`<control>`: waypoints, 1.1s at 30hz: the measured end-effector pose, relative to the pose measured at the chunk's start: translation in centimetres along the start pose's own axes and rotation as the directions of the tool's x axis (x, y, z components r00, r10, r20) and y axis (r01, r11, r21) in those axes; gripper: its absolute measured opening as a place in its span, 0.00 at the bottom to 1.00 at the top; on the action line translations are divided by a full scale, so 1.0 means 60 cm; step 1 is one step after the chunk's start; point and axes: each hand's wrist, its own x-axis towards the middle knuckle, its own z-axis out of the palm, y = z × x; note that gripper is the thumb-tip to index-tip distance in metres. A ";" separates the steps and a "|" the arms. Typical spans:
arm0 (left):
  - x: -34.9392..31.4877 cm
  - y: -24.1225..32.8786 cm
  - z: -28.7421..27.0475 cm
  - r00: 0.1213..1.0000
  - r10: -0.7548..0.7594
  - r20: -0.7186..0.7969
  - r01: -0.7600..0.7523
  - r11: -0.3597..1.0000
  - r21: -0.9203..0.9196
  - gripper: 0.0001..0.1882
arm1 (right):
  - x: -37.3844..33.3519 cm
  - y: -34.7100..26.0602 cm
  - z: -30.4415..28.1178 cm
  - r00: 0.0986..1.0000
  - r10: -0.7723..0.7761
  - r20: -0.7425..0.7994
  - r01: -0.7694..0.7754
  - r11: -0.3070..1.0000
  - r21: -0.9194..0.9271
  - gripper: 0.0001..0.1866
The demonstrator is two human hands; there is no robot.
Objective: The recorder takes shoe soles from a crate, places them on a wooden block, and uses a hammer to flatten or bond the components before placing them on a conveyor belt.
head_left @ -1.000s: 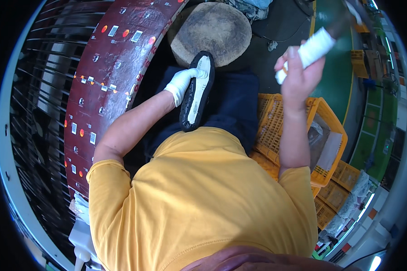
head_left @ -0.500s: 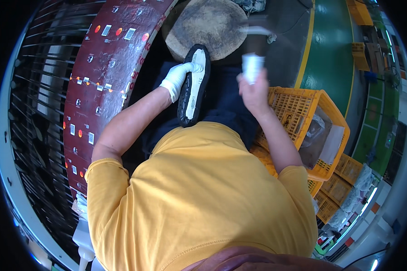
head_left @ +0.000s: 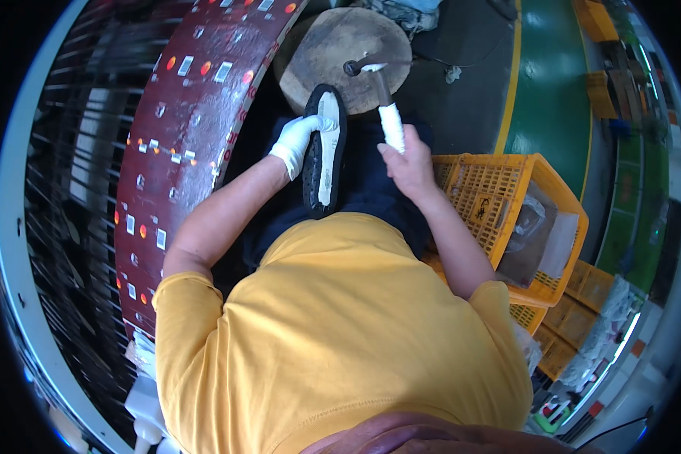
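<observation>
My left hand [head_left: 294, 142], in a white glove, is closed round a black shoe upper [head_left: 328, 168], its thumb pressed on the long pale strip of the upturned bottom. Pleated black edges frame that strip. The toe end rests at the near rim of a round wooden block [head_left: 331, 47]; the other end points back toward my body. In my bare right hand [head_left: 412, 167] is a hammer [head_left: 391, 123], gripped low on its white-wrapped handle. Its dark head hangs over the block, beyond the toe and apart from it.
A curved dark-red panel [head_left: 181, 136] with printed marks stands at my left, before a dark slatted rack [head_left: 68, 197]. On my right sits a yellow plastic crate [head_left: 480, 185] holding clear plastic, with more yellow crates [head_left: 575, 314] behind. Crumpled cloth [head_left: 408, 15] lies past the block.
The hammer, blurred and farther right before, has swung left over the block, my right hand moving slightly left and down with it. My left hand still grips the shoe upper, which stands slightly more upright.
</observation>
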 end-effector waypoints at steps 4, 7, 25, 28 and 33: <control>-0.008 0.005 -0.002 0.999 0.035 -0.008 -0.034 0.999 0.033 0.20 | 0.010 0.020 -0.013 0.929 0.305 0.209 -0.295 0.952 -0.077 0.16; -0.018 0.042 -0.006 0.996 0.045 0.083 -0.043 0.999 -0.032 0.23 | 0.011 0.018 -0.059 0.939 0.341 0.045 -0.343 0.938 0.058 0.15; -0.031 0.047 0.039 0.691 0.721 -0.046 -0.704 0.657 -0.271 0.23 | 0.039 -0.009 -0.011 0.997 0.045 -0.070 -0.062 0.965 -0.256 0.19; -0.065 0.050 0.020 0.783 0.605 0.144 -0.528 0.769 -0.359 0.28 | 0.044 0.004 -0.023 0.998 0.030 -0.058 -0.043 0.971 -0.234 0.18; -0.108 0.097 -0.004 0.874 0.440 0.206 -0.347 0.861 -0.371 0.30 | 0.062 -0.001 -0.040 1.000 0.002 -0.024 -0.008 0.959 -0.284 0.18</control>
